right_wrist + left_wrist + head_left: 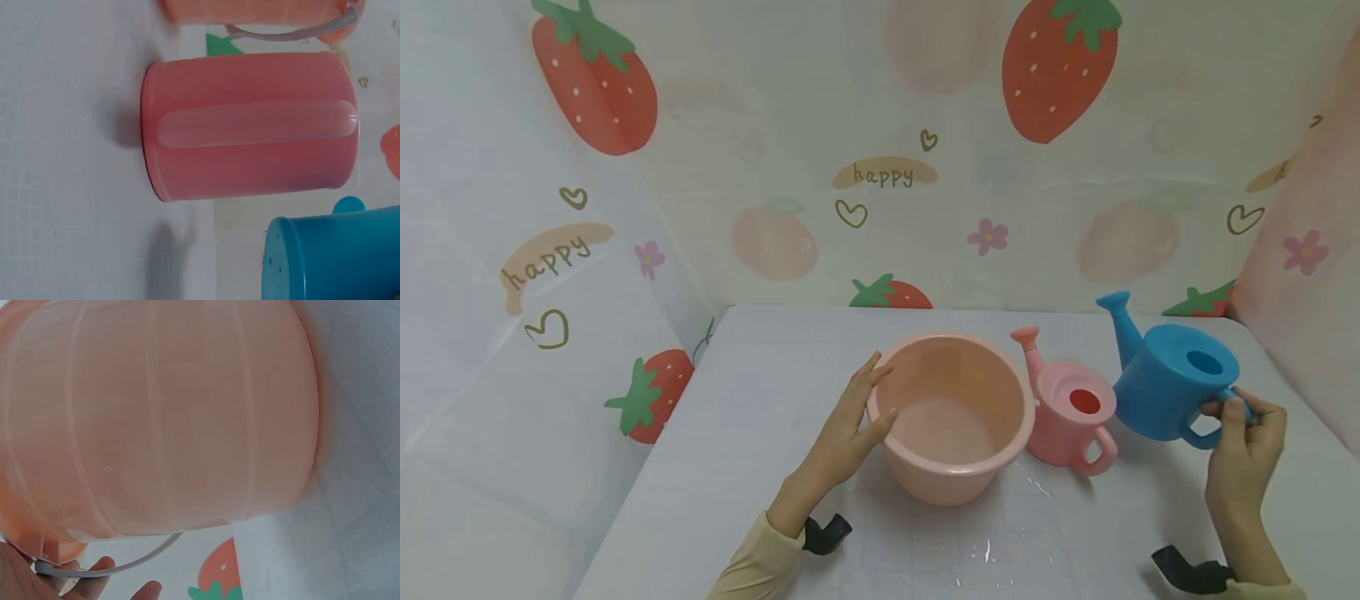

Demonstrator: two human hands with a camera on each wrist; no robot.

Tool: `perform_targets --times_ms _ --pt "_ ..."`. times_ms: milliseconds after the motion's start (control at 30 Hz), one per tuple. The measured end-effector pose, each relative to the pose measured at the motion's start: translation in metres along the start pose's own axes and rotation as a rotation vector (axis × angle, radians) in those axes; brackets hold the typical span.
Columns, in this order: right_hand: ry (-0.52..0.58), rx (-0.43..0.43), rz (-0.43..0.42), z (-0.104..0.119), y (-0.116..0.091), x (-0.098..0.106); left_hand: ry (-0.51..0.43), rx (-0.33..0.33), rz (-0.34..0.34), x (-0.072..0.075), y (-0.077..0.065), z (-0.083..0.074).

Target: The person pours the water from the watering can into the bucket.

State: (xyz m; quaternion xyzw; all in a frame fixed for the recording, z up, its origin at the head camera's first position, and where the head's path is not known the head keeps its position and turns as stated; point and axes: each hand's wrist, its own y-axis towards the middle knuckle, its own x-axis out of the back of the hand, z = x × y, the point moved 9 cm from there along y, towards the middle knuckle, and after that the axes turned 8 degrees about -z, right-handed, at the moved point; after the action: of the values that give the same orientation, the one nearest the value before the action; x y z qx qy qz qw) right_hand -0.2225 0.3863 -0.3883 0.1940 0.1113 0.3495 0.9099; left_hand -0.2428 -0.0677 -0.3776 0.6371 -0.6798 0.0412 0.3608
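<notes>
A pale peach bucket (955, 479) stands upright on the table. My left hand (842, 429) rests at its left rim, thumb and one fingertip lying over the edge and the other fingers spread outside, near the bucket's grey handle (119, 570). My right hand (1243, 454) grips the handle of a blue watering can (1157, 400). The right wrist view shows this can's underside raised off the table, and its spout points up and back. Between bucket and blue can, a pink watering can (1060, 437) stands upright, its handle facing me.
The white table (760, 375) has small wet-looking marks in front of the bucket. Behind it and at both sides hang sheets (700, 167) printed with strawberries, hearts and flowers. A black wrist mount (827, 533) shows at the left sleeve, another black mount (1191, 571) at the right.
</notes>
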Motion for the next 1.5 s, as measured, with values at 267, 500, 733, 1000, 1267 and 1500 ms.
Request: perform_targets --times_ms 267,500,733,1000,1267,1500 --pt "0.045 -0.041 0.005 -0.008 -0.001 0.0 -0.002 -0.011 -0.002 0.0 0.0 -0.001" --pt "0.062 -0.104 0.01 -0.015 -0.005 0.0 -0.002 -0.004 -0.005 0.0 0.0 0.0" --pt "0.06 -0.141 0.018 -0.022 -0.009 0.001 0.005 0.007 -0.004 -0.001 0.0 0.002" --pt "0.062 -0.188 0.025 -0.034 -0.013 0.001 0.009 0.008 -0.003 -0.001 0.0 0.003" --pt "0.006 -0.204 0.049 -0.04 -0.017 -0.001 0.004 0.014 -0.008 -0.001 0.0 0.004" --pt "-0.063 -0.185 0.082 -0.043 -0.023 -0.004 0.0 0.015 0.0 0.0 -0.001 0.002"
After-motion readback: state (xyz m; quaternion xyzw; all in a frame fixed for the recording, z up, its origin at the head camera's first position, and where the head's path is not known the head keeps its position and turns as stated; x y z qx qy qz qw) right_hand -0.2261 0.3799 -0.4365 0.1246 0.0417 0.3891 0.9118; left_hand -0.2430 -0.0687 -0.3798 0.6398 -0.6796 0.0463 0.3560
